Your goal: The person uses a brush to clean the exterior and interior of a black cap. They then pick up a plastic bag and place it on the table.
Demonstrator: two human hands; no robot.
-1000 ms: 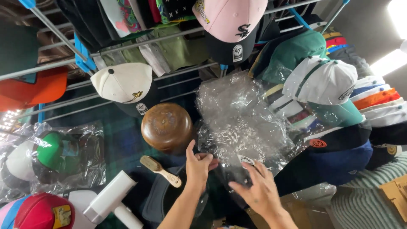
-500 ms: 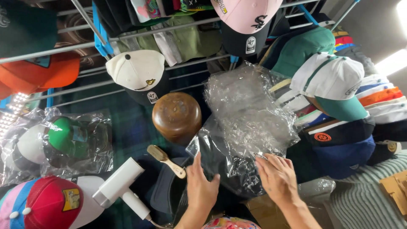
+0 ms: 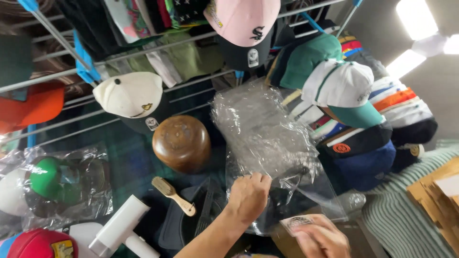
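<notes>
A crumpled clear plastic bag (image 3: pixel 265 134) lies over dark items in the middle of the pile. My left hand (image 3: pixel 248 196) rests closed on its lower edge, pinching the plastic. At the bottom right my right hand (image 3: pixel 318 239) holds a small round sticker or tag (image 3: pixel 299 223) between its fingers, just below the bag's corner. A dark cap (image 3: pixel 191 224) lies under my left forearm.
A wooden dome-shaped cap form (image 3: pixel 181 143), a small wooden brush (image 3: pixel 173 196) and a white lint roller (image 3: pixel 122 228) lie to the left. Bagged caps (image 3: pixel 52 186) sit at far left. Several caps hang on metal rails (image 3: pixel 57 79) above and pile up at right (image 3: pixel 344 91). Cardboard (image 3: pixel 437 196) is at right.
My left hand has closed on the bag's lower edge. My right hand has dropped from the plastic to the bottom right and now holds a small tag.
</notes>
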